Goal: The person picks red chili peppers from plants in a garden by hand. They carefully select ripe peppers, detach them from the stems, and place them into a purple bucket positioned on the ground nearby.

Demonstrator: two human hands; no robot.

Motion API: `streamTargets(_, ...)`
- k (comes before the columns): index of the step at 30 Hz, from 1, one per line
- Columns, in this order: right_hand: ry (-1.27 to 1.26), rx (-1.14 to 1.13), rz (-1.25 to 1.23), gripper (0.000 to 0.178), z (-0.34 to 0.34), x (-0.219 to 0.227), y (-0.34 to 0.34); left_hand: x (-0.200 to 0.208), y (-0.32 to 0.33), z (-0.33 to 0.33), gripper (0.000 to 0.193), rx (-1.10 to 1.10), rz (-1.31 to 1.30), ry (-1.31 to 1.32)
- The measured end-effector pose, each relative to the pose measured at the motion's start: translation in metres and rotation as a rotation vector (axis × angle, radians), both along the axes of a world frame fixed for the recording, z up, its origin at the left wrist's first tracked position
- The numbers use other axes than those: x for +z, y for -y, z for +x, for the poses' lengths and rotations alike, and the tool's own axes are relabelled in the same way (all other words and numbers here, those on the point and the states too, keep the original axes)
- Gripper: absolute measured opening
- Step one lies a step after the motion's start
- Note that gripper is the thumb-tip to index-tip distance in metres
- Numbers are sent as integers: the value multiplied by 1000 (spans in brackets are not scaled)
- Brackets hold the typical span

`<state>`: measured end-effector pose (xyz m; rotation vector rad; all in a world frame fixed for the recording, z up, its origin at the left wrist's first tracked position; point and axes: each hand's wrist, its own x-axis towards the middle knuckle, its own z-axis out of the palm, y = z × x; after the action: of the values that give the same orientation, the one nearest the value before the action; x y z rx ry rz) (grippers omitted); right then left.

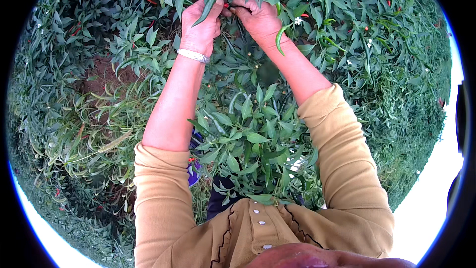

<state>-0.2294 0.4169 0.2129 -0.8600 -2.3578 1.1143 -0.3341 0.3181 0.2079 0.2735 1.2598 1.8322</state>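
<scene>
Both my hands reach in among the leaves at the top of the head view. Closed with its thumb forward, my left hand [200,29] grips at a red chili pepper [226,6], of which only a small bit shows between the fingertips. My right hand [259,21] meets it from the other side, thumb and fingers pinched at the same pepper. A long green chili pepper [208,8] hangs in front of my left hand. A curved green chili [279,39] dangles by my right wrist. Leaves and fingers hide the rest of the red pepper.
Dense chili plants [396,69] surround me, with scattered red and green peppers and small white flowers. A leafy pepper plant [255,139] stands between my forearms, against my body. Dry grass [99,139] grows at the left over bare soil [106,77]. Something purple [193,173] shows beside my left elbow.
</scene>
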Motion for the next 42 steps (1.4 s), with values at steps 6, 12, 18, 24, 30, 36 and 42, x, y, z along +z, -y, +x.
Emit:
streamTargets(6,92,51,342,17,-6,-13,-21,-11,-17,10,16,146,-54,-538)
streamTargets(12,127,-74,336,14,-3,4,-13,-2,-15,30,11,222,-123,-1167)
streamTargets(18,110,-1,415,17,5,-6,-18,17,-20,13,13,110,-19,-298)
streamTargets(24,-168,64,49,14,7,-26,-28,15,-38,-13,6,-166,-57,-49)
streamTargets(30,-58,255,-135,14,17,-17,-36,-9,-47,-28,8,-292,-143,27)
streamTargets(36,-128,25,-98,12,17,2,-22,-9,-28,-10,8,-221,-83,173)
streamTargets(42,-113,136,-294,19,24,6,-27,3,-16,-1,9,-196,30,214)
